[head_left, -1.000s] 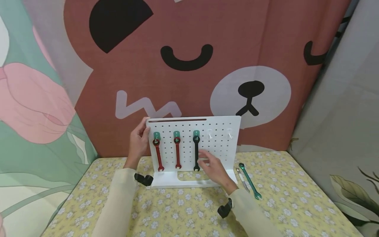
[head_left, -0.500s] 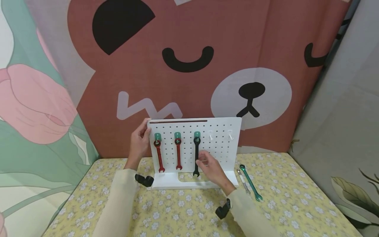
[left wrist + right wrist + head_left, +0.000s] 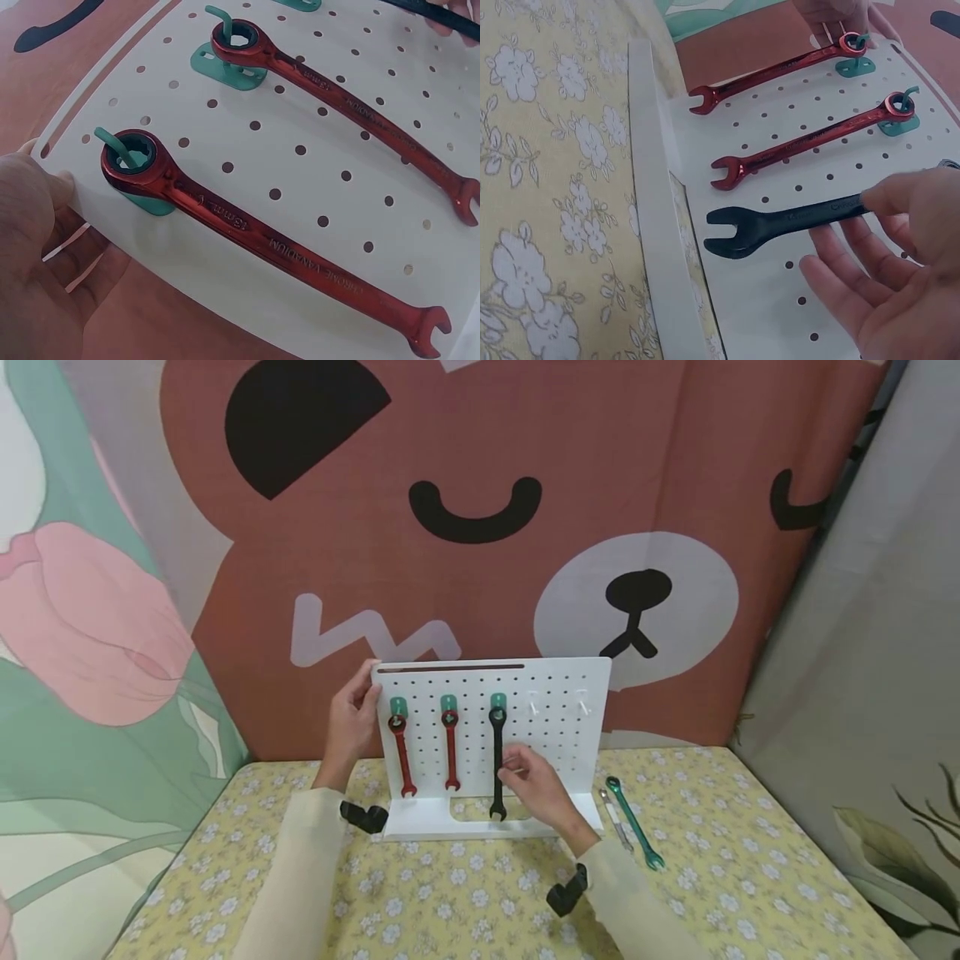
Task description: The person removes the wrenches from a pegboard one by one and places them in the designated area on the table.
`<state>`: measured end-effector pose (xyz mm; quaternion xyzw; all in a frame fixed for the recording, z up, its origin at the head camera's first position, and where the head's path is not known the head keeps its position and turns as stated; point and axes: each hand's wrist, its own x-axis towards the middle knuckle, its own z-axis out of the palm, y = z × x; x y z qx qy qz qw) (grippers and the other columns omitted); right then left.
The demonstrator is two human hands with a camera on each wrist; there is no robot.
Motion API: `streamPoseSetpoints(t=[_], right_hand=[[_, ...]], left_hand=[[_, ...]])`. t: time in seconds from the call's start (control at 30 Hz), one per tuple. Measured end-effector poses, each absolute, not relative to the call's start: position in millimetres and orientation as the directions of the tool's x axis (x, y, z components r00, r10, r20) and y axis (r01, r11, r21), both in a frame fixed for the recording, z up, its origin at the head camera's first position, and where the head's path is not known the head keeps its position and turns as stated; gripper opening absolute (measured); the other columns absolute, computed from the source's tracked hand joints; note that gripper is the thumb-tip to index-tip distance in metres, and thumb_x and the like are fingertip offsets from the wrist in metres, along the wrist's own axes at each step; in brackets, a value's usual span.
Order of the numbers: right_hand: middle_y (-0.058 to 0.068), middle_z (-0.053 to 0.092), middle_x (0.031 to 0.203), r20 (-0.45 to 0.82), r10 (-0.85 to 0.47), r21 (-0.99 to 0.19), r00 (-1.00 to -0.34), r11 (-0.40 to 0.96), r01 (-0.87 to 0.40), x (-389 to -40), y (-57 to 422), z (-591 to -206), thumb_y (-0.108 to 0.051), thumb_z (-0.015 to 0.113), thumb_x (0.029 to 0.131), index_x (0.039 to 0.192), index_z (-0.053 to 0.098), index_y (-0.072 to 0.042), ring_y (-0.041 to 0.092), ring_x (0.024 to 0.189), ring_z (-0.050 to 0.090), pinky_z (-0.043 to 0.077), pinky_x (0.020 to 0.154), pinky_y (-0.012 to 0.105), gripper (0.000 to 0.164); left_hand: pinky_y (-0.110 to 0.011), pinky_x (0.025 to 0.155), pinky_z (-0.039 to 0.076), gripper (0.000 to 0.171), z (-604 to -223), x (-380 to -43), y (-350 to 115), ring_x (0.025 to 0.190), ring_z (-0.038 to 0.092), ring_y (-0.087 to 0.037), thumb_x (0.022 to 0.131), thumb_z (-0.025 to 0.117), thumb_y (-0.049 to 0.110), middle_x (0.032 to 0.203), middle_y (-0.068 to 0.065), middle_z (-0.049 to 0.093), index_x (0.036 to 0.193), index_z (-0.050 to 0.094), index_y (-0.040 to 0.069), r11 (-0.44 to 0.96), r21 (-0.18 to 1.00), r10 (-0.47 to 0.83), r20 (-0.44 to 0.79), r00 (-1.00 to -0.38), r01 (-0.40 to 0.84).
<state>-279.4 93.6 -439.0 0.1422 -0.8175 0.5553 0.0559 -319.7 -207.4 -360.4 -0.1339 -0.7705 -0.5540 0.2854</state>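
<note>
A white pegboard stand point(image 3: 551, 739) stands upright on the table, its upper left edge held between the thumb and fingers of my left hand point(image 3: 351, 717). Two red combination wrenches, the left one point(image 3: 403, 762) and the middle one point(image 3: 451, 753), hang by their ring ends on green hooks. My right hand point(image 3: 538, 787) pinches the shaft of a black combination wrench point(image 3: 802, 217) between thumb and fingers. This wrench's ring end overlaps the third green hook point(image 3: 498, 701) in the head view. Its open end stands out from the board, over the stand's base.
Two clear hooks, one point(image 3: 533, 702) left of the other point(image 3: 582, 704), sit on the board's right side. A green wrench point(image 3: 634, 822) and a smaller silver wrench point(image 3: 616, 818) lie on the flowered tablecloth point(image 3: 420, 902) to the right. A bear-print curtain point(image 3: 465, 585) hangs behind.
The black wrench's open end has swung outward from the board, and the fingers of my right hand have closed on its shaft. My left hand keeps its place on the pegboard.
</note>
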Motion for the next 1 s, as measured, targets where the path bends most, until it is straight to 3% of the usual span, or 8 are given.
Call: streamPoseSetpoints(t=[0.13,0.37,0.7,0.83,1.0], right_hand=[[0.004,0.069,0.102,0.229,-0.181,-0.921,-0.957,0.278,-0.273,-278.3,92.0,-438.9,-0.006,0.068,0.098,0.115,0.064,-0.005,0.021,0.090,0.067,0.055,0.080,0.040,0.018],[0.012,0.066,0.105,0.209,-0.167,-0.958,-0.964,0.161,-0.236,-276.1,89.8,-441.4,-0.001,0.065,0.099,0.120,0.062,-0.001,0.025,0.091,0.067,0.058,0.081,0.049,0.022],[0.012,0.064,0.108,0.193,-0.156,-0.963,-0.969,0.161,-0.217,-270.2,93.9,-438.3,-0.007,0.062,0.101,0.140,0.055,-0.016,0.025,0.089,0.066,0.058,0.075,0.051,0.040],[0.013,0.062,0.110,0.177,-0.189,-0.969,-0.966,0.137,-0.205,-268.6,95.3,-434.7,-0.007,0.061,0.102,0.150,0.049,-0.022,0.026,0.091,0.067,0.059,0.074,0.049,0.052],[0.014,0.059,0.112,0.172,-0.230,-0.972,-0.958,0.121,-0.203,-268.4,97.5,-434.5,-0.008,0.060,0.104,0.154,0.044,-0.023,0.026,0.093,0.066,0.059,0.075,0.049,0.055]], left_hand=[[-0.019,0.071,0.042,0.041,-351.1,-309.5,-201.1,0.094,0.060,-0.038,0.108,0.052,0.004,0.119,-0.026,0.067,0.149,0.055,0.007,0.355,0.775,-0.111,0.590,-0.800,0.523],[-0.022,0.076,0.046,0.042,-337.9,-293.0,-193.1,0.100,0.061,-0.041,0.107,0.051,0.000,0.122,-0.029,0.065,0.149,0.053,0.002,0.376,0.771,-0.099,0.584,-0.805,0.513],[-0.022,0.078,0.046,0.044,-360.3,-320.2,-207.1,0.104,0.062,-0.028,0.109,0.053,0.013,0.132,-0.018,0.065,0.153,0.052,0.014,0.362,0.784,-0.108,0.573,-0.813,0.504],[-0.022,0.076,0.045,0.043,-344.5,-303.4,-199.2,0.102,0.062,-0.035,0.108,0.052,0.006,0.128,-0.024,0.065,0.151,0.053,0.008,0.366,0.781,-0.102,0.574,-0.813,0.506],[-0.019,0.074,0.042,0.043,-351.4,-312.1,-201.8,0.103,0.062,-0.038,0.109,0.050,0.003,0.128,-0.026,0.065,0.151,0.052,0.006,0.370,0.777,-0.109,0.581,-0.806,0.510]])
